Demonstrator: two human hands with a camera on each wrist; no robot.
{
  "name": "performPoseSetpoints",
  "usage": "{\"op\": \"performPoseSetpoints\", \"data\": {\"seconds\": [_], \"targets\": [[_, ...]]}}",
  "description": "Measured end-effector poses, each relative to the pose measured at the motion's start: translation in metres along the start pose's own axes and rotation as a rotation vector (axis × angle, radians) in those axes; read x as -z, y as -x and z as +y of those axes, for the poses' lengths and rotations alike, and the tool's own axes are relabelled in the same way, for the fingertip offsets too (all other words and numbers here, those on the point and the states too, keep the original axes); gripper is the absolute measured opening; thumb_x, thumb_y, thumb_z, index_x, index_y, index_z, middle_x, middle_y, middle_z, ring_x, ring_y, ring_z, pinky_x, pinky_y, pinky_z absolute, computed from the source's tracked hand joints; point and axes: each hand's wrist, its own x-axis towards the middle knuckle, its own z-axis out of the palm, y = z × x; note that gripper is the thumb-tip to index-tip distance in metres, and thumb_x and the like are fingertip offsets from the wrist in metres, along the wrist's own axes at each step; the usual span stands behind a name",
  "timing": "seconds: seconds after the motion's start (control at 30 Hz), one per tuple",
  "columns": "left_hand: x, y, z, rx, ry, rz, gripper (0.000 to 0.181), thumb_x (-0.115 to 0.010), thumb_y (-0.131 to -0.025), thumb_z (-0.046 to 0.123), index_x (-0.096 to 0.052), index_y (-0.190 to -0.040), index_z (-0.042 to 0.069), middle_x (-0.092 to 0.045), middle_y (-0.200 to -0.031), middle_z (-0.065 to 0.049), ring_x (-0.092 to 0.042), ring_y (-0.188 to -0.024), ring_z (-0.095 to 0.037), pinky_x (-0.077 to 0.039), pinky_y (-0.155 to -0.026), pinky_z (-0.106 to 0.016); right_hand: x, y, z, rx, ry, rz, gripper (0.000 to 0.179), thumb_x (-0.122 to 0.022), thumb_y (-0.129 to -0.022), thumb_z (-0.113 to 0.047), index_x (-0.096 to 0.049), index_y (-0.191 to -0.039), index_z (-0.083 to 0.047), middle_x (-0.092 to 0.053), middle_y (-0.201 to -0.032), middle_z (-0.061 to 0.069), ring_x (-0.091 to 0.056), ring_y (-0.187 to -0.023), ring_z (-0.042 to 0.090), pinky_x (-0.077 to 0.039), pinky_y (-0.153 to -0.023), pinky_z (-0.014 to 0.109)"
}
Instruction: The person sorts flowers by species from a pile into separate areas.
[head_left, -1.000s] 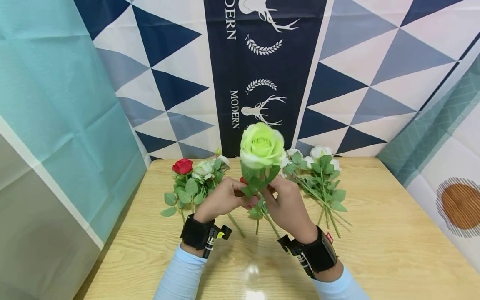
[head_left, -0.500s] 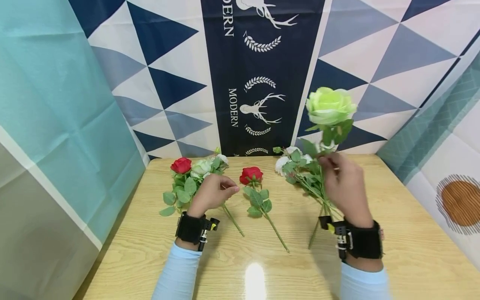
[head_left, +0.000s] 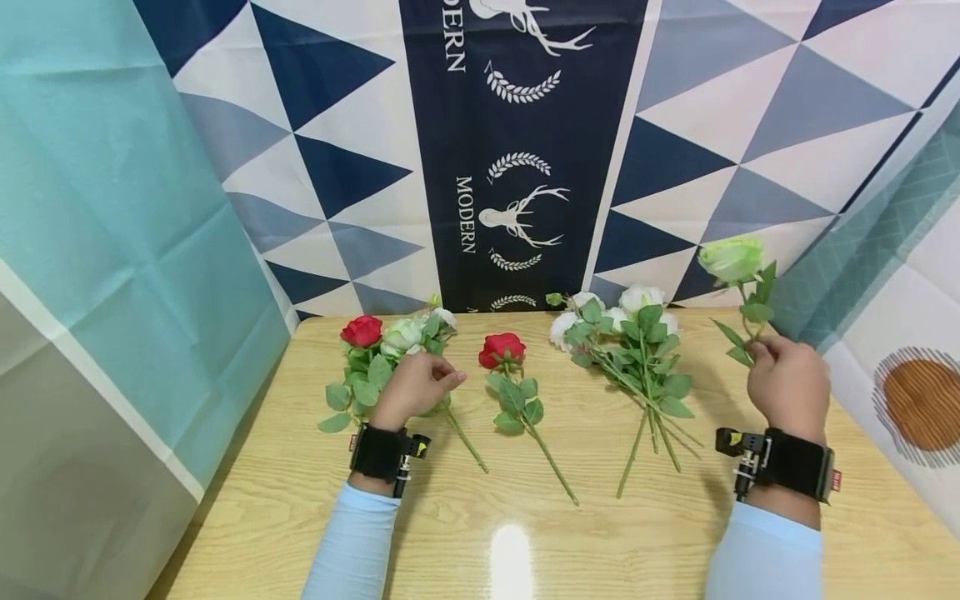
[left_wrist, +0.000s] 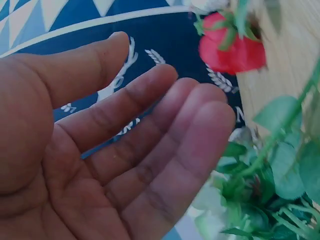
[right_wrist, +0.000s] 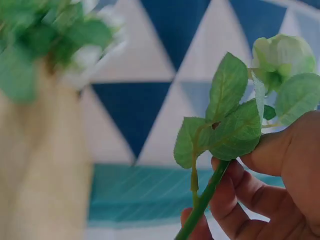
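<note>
My right hand [head_left: 791, 383] pinches the stem of a pale green artificial rose [head_left: 733, 260] above the table's right side. In the right wrist view its green leaves [right_wrist: 235, 125] stand just above the thumb and the bloom is behind. My left hand [head_left: 416, 387] holds nothing; the left wrist view shows its palm bare and its fingers [left_wrist: 200, 145] loosely bent. It hovers over a left-hand group of flowers, with a red rose [head_left: 362, 331] and a whitish-green rose [head_left: 403, 335]. A single red rose [head_left: 502, 351] lies in the middle, stem toward me.
A bunch of white roses [head_left: 641, 300] with crossed stems lies right of the middle, between the single red rose and my right hand. The wooden table [head_left: 450, 533] meets a patterned cloth [head_left: 525, 125] at its back edge. Curtain-like cloth hangs at both sides.
My right hand has carried the green rose from the middle, where both hands were at it, out to the right and lower. The left hand has let go and drawn slightly left.
</note>
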Motion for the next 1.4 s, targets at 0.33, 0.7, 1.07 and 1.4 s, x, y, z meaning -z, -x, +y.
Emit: {"op": "performPoseSetpoints", "data": {"seconds": [0.33,0.7,1.07,1.4], "targets": [[-0.008,-0.001,-0.007,0.082,-0.1,-0.184,0.03,-0.061,-0.097,0.036,-0.075,-0.1,0.01,-0.069,-0.094,-0.003,-0.056,-0.07,-0.015,-0.043,-0.06,-0.028,-0.019,-0.006,0.061,-0.317,0.054,-0.207,0.04,-0.044,-0.104,-0.025,-0.061,-0.127,0.003,-0.053,-0.127,0.032,-0.046,-0.104,0.057,-0.04,-0.071,0.059],[-0.015,-0.003,-0.007,0.103,-0.148,-0.285,0.033,-0.059,-0.099,0.034,-0.076,-0.102,0.006,-0.069,-0.101,-0.007,-0.056,-0.071,-0.015,-0.042,-0.061,-0.028,-0.032,-0.005,0.078,-0.553,0.044,-0.332,0.044,-0.048,-0.1,-0.029,-0.057,-0.13,0.002,-0.036,-0.134,0.04,-0.037,-0.113,0.06,-0.025,-0.089,0.073],[-0.017,0.0,-0.005,0.112,-0.155,-0.306,0.046,-0.057,-0.1,0.037,-0.068,-0.067,0.007,-0.04,-0.055,0.006,-0.03,-0.047,-0.009,-0.028,-0.048,-0.024,-0.026,-0.004,0.089,-0.641,-0.005,-0.289,0.042,-0.049,-0.1,-0.03,-0.06,-0.126,0.001,-0.027,-0.139,0.041,-0.027,-0.122,0.061,-0.014,-0.096,0.076],[-0.027,-0.001,-0.005,0.077,-0.155,-0.289,0.045,-0.064,-0.097,0.028,-0.059,-0.056,0.009,-0.038,-0.051,0.006,-0.022,-0.042,-0.01,-0.025,-0.045,-0.023,-0.003,-0.004,0.068,-0.552,-0.024,-0.267,0.043,-0.055,-0.096,-0.034,-0.066,-0.11,0.005,-0.041,-0.135,0.035,-0.03,-0.121,0.06,-0.014,-0.09,0.08]]}}
